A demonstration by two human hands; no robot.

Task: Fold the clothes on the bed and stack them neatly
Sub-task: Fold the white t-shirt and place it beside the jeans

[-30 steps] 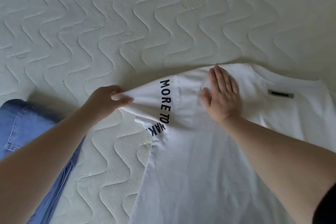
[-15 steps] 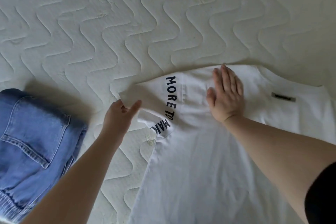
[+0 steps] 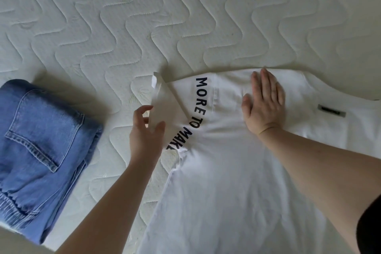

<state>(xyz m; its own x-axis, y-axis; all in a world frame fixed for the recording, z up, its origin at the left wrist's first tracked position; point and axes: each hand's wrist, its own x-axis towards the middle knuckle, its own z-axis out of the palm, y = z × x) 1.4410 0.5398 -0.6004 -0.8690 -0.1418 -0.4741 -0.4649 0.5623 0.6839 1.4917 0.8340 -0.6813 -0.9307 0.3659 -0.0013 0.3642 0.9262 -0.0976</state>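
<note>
Shirt: white T-shirt [image 3: 237,181] lies spread on the bed [image 3: 185,16], right of centre, with black lettering "MORE TO MAKE" by its left sleeve [image 3: 165,107] and a small grey tag [image 3: 331,110] near the collar
Right hand: right hand [image 3: 265,107] lies flat on the shirt's upper part, fingers straight and together, pressing the cloth
Left hand: left hand [image 3: 145,132] is at the sleeve's edge, fingers loosely spread and relaxed; whether they touch the cloth cannot be told
Jeans: folded blue jeans [image 3: 41,150] lie on the bed at the left, well apart from the shirt
</note>
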